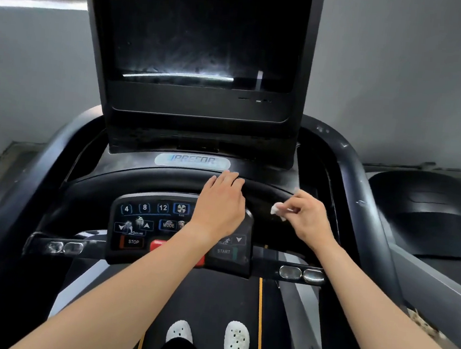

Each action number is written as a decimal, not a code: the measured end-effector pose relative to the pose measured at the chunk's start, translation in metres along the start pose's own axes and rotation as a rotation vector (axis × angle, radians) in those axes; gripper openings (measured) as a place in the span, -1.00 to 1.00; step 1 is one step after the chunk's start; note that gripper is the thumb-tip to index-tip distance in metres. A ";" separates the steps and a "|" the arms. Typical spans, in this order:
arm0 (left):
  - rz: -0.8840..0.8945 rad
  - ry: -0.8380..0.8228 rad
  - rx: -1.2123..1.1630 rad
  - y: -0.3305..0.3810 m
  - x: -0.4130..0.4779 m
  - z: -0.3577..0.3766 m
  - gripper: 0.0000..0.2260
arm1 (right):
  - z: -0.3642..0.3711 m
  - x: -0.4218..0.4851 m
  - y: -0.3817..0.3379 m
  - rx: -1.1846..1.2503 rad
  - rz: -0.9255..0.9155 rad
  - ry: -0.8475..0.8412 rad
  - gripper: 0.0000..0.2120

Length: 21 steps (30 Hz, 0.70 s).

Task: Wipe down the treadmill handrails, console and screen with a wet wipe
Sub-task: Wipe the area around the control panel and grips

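- Because my left forearm crosses the keypad [146, 222], the red button [157, 244] and the keys between MODE and START are partly hidden in the head view; 4, 8, 12, the fan key and STOP read clearly.
- The top of the glossy dark screen [203, 31] is cut off by the frame; smeary streaks and a bright glare line mark its lower part.
- My left hand [221, 201] lies with relaxed fingers on the smooth, curved black console [167, 179], just below the oval logo badge [192, 161].
- My right hand [308, 218] pinches the crumpled white wet wipe [278, 209] just beside it, over the console's right side; whether the wipe touches the surface I cannot tell.
- Scuffed matte handrails [348, 168] curve round both sides.
- White perforated clogs [235, 341] stand on the belt [211, 299].
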<state>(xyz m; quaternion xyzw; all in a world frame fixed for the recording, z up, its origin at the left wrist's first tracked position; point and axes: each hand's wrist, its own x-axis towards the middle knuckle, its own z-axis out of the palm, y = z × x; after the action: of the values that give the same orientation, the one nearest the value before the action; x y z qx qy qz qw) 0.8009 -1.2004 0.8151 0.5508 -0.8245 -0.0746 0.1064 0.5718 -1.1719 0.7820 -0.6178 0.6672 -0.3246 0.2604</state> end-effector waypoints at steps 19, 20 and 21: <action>0.053 -0.028 0.100 0.029 0.003 0.015 -0.62 | 0.012 -0.015 0.024 -0.114 -0.029 0.006 -0.88; 0.049 -0.028 0.106 0.030 0.003 0.015 -0.62 | 0.018 -0.013 0.014 -0.138 -0.102 -0.006 -0.89; 0.050 -0.031 0.113 0.029 0.003 0.015 -0.62 | 0.024 -0.011 0.005 -0.159 -0.174 -0.022 -0.88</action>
<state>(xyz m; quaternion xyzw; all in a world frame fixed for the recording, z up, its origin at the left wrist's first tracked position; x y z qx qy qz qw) 0.7696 -1.1918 0.8079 0.5341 -0.8423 -0.0337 0.0644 0.5877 -1.1637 0.7617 -0.6957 0.6316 -0.2853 0.1889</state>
